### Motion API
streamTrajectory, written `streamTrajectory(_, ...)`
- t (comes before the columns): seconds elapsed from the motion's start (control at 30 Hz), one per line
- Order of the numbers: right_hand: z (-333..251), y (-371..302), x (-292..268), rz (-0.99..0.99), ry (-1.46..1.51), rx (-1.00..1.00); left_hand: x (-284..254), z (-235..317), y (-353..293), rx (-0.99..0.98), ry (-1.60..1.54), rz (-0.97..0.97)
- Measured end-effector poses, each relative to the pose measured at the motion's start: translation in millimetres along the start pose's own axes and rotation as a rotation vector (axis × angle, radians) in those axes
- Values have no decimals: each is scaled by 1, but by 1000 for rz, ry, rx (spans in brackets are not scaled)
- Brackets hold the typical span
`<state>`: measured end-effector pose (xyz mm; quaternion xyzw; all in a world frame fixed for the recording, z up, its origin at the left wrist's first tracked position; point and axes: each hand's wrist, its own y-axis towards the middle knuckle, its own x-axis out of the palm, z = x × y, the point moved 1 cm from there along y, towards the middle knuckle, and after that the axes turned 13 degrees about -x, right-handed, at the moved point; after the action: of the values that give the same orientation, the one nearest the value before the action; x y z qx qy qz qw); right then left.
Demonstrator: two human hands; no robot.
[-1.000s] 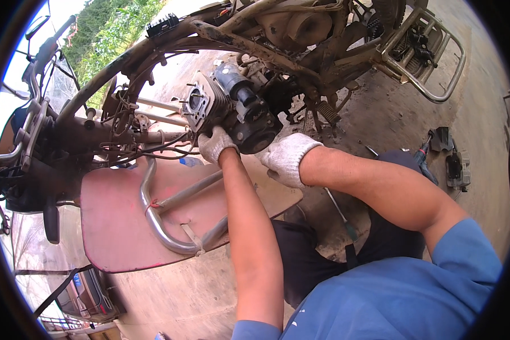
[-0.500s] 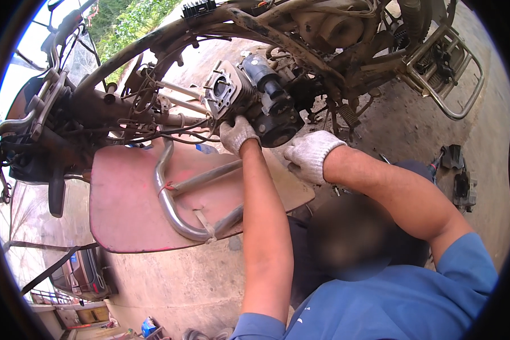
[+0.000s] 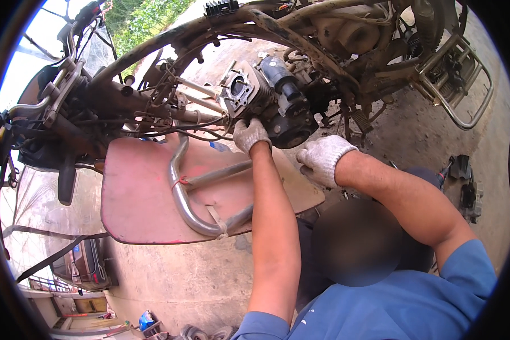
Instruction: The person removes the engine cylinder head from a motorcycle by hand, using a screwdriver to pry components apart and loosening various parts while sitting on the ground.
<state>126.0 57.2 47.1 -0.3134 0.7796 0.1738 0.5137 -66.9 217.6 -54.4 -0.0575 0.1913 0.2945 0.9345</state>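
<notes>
A motorcycle engine [image 3: 289,105] hangs in the bare frame [image 3: 192,37], its cylinder [image 3: 241,90] showing an open bore and studs on the face. My left hand [image 3: 251,135], in a pale knit work glove, is closed against the engine just beneath the cylinder; its fingertips are partly hidden there. To the right and apart from the engine's round dark cover [image 3: 293,129], my right hand [image 3: 324,160] wears a matching glove. Its fingers are curled in, and whatever they may hold cannot be made out.
Below my left forearm lies a pinkish board [image 3: 136,192] with a bent metal tube [image 3: 181,198] tied on. Handlebars [image 3: 62,96] and cables crowd the left. A metal rack [image 3: 464,85] juts out at right, above dark parts [image 3: 464,190] on the floor. A parked vehicle [image 3: 82,263] stands lower left.
The whole view has shifted, so the motorcycle and board appear slightly farther right. Both gloved hands keep nearly the same places relative to the engine.
</notes>
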Motion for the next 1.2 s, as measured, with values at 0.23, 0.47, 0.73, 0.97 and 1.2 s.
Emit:
streamTrajectory(0.23, 1, 2, 6, 39, -21, -23, 1, 1, -4, 6, 8, 41)
streamTrajectory(0.47, 2, -1, 7, 33, 18, 0, 2, 14, -19, -21, 103, 115)
streamTrajectory(0.73, 6, -6, 5, 65, 18, 0, -7, 29, -22, -84, 167, 113)
streamTrajectory(0.97, 5, -4, 7, 55, 24, -4, -2, 18, -23, -54, 111, 143)
streamTrajectory(1.2, 1, -6, 3, 54, 15, -7, 0, 16, -3, -112, 142, 94)
